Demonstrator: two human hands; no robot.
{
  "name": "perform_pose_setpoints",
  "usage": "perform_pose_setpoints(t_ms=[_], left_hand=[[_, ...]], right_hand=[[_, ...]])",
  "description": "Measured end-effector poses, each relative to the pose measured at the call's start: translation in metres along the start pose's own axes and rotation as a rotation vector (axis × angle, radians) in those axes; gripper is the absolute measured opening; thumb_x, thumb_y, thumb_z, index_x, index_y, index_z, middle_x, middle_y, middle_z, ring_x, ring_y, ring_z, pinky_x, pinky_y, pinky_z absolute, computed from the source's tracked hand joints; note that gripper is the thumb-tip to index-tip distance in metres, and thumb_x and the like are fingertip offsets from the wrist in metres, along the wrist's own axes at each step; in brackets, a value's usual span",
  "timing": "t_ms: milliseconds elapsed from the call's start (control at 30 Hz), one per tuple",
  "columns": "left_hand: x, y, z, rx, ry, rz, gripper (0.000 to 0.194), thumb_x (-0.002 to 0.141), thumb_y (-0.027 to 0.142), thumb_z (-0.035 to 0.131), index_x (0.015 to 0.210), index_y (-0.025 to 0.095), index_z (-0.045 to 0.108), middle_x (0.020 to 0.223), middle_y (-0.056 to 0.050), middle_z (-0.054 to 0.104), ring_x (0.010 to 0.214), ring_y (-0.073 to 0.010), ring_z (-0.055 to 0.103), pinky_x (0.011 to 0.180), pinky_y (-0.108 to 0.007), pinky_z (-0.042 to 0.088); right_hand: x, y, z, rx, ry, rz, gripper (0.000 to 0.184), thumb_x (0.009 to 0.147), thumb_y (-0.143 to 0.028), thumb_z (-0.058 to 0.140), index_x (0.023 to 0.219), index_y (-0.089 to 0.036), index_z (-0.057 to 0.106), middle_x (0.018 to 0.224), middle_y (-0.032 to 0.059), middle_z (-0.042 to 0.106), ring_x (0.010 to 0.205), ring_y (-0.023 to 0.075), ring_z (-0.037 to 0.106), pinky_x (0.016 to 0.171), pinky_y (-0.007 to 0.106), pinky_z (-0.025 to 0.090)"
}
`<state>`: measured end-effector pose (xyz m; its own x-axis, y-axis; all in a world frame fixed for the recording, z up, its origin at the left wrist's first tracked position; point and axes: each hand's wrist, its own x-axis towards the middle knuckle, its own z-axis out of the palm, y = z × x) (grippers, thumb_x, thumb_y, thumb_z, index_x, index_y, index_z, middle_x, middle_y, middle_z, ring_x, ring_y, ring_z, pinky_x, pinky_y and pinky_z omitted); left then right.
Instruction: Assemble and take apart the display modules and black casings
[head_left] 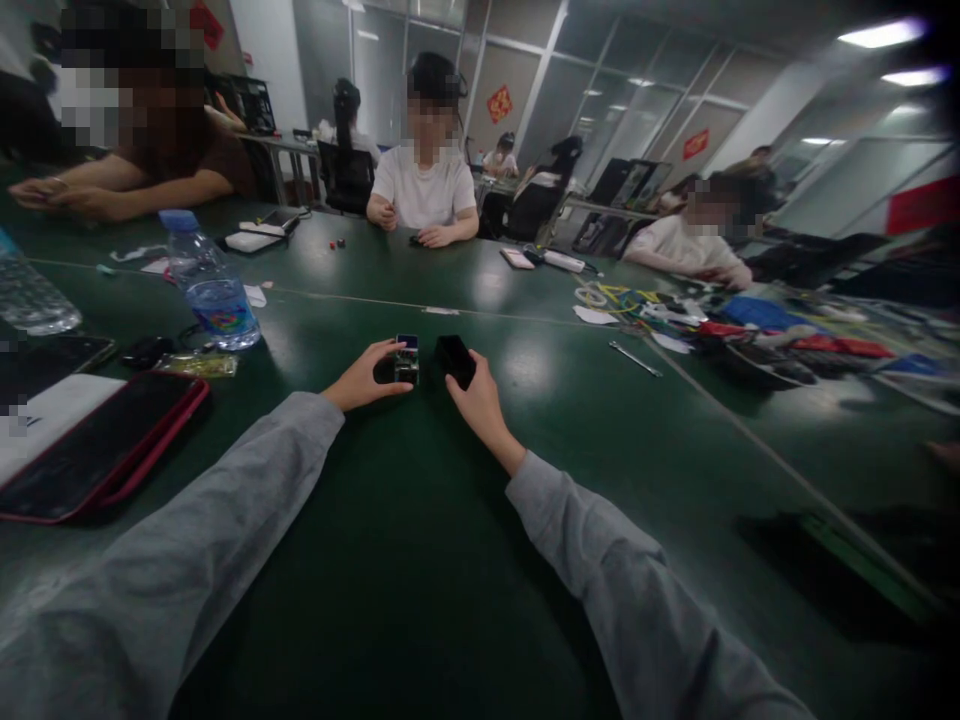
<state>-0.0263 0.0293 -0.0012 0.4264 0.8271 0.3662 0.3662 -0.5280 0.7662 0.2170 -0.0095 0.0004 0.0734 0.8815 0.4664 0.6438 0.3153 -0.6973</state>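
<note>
Between the thumb and fingers of my left hand (363, 378) is a small circuit board module (406, 362) with a bluish top part. My right hand (480, 400) grips a small black box (456, 362), thumb on its near side. The two pieces are held close together over the green table (390, 560), with a narrow gap between them. Whether either piece rests on the tabletop I cannot tell.
To the left stand a water bottle (217, 290), a second bottle (34, 290) and a phone in a red case (97, 440). At right lie a wrench (634, 358) and a heap of cables and tools (780, 340). Across the table sits a person in white (426, 190).
</note>
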Motion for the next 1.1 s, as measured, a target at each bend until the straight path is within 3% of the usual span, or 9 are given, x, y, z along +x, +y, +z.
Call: perform_pose_setpoints(t_ms=[533,700,1100], left_hand=[[0.0015,-0.0071,-0.0008,0.027,-0.024,-0.033,0.066,0.074,0.046,0.074,0.133,0.032,0.049,0.145,-0.010,0.038,0.130,-0.0323,0.046,0.109,-0.057,0.036],[0.0014,-0.0051,-0.0013,0.022,-0.022,-0.015,0.066,0.074,0.044,0.074,0.133,0.029,0.050,0.145,-0.011,0.038,0.131,-0.0319,0.045,0.111,-0.054,0.035],[0.0022,-0.0047,0.0003,0.014,-0.004,0.017,0.065,0.074,0.044,0.075,0.132,0.028,0.050,0.141,-0.011,0.042,0.128,-0.0301,0.049,0.110,-0.053,0.037]], right_hand=[[-0.0010,-0.0004,-0.0005,-0.016,-0.022,-0.017,0.059,0.085,-0.025,0.060,0.138,-0.009,0.039,0.134,0.0189,0.052,0.122,0.0289,0.053,0.104,0.046,0.044],[-0.0017,-0.0013,-0.0009,-0.023,-0.024,-0.011,0.059,0.086,-0.026,0.060,0.139,-0.011,0.039,0.135,0.0180,0.051,0.124,0.0286,0.052,0.106,0.047,0.042],[-0.0027,-0.0009,-0.0002,-0.011,-0.048,0.010,0.068,0.085,-0.040,0.065,0.141,-0.012,0.038,0.134,0.0186,0.052,0.121,0.0312,0.054,0.103,0.049,0.045]])
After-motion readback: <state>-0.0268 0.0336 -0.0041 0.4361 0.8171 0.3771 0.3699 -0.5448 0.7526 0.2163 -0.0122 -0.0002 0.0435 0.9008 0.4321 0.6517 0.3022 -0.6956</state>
